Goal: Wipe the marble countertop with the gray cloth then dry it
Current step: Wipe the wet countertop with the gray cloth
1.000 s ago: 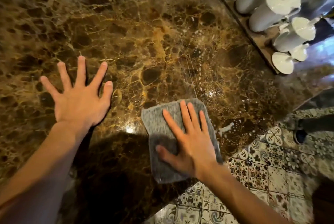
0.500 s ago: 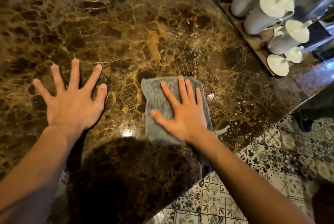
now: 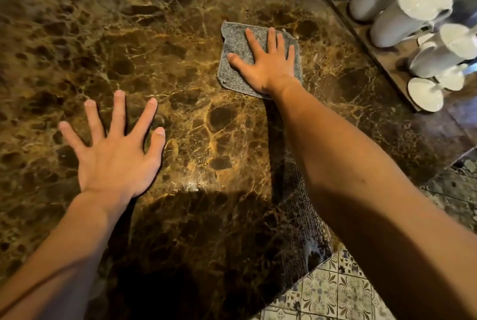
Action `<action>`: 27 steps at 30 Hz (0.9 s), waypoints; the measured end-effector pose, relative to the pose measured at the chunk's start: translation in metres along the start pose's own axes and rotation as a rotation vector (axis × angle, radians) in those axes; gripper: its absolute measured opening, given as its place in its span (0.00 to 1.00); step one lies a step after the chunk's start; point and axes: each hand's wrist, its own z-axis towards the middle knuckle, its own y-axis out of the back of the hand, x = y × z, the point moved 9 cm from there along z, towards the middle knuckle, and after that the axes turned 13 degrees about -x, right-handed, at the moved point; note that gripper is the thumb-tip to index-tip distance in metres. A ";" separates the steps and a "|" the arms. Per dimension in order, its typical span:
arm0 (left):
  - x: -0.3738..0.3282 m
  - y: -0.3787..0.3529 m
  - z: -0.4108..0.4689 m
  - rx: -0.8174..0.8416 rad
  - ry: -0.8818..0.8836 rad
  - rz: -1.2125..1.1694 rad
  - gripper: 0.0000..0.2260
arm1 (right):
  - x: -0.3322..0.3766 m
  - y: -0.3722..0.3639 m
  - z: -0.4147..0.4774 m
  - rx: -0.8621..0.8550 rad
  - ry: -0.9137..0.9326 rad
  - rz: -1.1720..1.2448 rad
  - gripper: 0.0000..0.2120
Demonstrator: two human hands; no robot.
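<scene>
The gray cloth (image 3: 233,43) lies flat on the brown marble countertop (image 3: 129,35), towards the far right of its middle. My right hand (image 3: 268,64) presses down on the cloth with its palm and spread fingers, covering the cloth's right half. My left hand (image 3: 116,149) rests flat on the bare marble nearer to me, fingers spread wide, holding nothing. A wet streak (image 3: 296,203) runs on the marble from the front edge up to the cloth, under my right forearm.
A wooden tray (image 3: 382,51) with several white lidded cups (image 3: 423,7) stands at the far right, close to the cloth. The countertop's edge (image 3: 322,257) cuts diagonally at the lower right, with patterned floor tiles (image 3: 335,291) below it.
My right hand has pushed the cloth away from me, from near the front edge towards the tray. A wet trail is left behind. The left hand stays planted in place.
</scene>
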 end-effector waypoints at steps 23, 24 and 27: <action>0.001 -0.001 -0.001 0.034 0.003 -0.013 0.28 | -0.036 0.009 -0.289 0.018 0.112 0.020 0.43; 0.000 0.000 -0.002 0.039 0.002 -0.019 0.28 | -0.038 0.009 -0.296 -0.002 0.101 0.023 0.43; -0.002 0.003 -0.004 0.034 0.002 -0.036 0.28 | -0.040 0.007 -0.307 -0.013 0.065 0.032 0.43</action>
